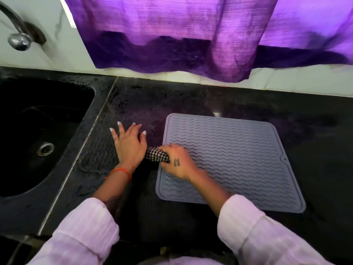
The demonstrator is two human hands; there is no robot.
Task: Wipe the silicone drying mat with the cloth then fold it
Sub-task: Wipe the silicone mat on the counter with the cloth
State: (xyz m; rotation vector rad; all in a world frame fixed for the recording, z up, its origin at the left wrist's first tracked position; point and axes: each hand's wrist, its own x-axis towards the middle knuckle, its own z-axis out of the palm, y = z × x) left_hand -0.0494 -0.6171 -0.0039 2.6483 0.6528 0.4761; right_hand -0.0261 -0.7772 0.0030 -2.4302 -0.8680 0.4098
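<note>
- While the right hand (178, 162) reaches across the left edge of the silicone drying mat (235, 161), its fingers are curled round a bunched black-and-white checked cloth (157, 154), gripping it.
- The cloth sits right at the mat's left border, partly over the dark table (191, 96) and partly hidden under the right hand; the hand is blurred, so the exact finger placement is hard to read.
- The grey-blue mat lies flat and unfolded on the table, right of centre, its wavy ribs facing up and a small notch showing on its right edge.
- The left hand (129, 143) rests palm down on the table just left of the mat, fingers (115, 133) spread and straight, holding nothing; its heel is just beside the cloth, and whether they touch cannot be told.
- An orange thread band (120, 171) circles the left wrist.
- Both forearms come out of pale pink sleeves (86, 232) at the bottom of the view.
- A small dark mark (176, 162) shows on the back of the right hand.
- A dark sink (80, 111) with a metal drain (45, 149) is set into the table to the left, well apart from the mat.
- A metal tap (18, 38) stands above the sink at the upper left, against a white wall.
- A purple curtain (172, 35) hangs behind the table, its lower hem near the table's back edge.
- The table surface left of the mat looks wet and speckled.
</note>
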